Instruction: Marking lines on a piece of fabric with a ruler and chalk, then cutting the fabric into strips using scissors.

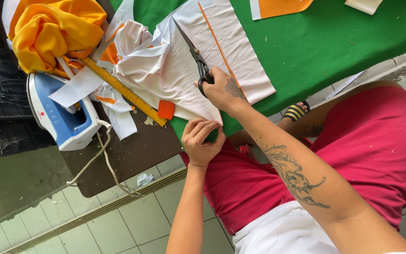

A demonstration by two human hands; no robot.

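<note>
My right hand (222, 92) grips black scissors (194, 52), whose blades lie on a white fabric piece (175, 70) with a thin orange stripe. The fabric is spread over a green cloth-covered table (316, 42). My left hand (202, 140) pinches the near corner of the white fabric at the table's edge, just below the right hand. A tattooed forearm leads from the right hand to the lower right.
A yellow ruler (124, 90) and a small orange chalk block (166, 109) lie beside the fabric. A blue and white iron (62, 115) with a braided cord (103, 162) sits on a dark board. Bunched orange-yellow cloth (55, 30) and white strips lie at top left. Tiled floor below.
</note>
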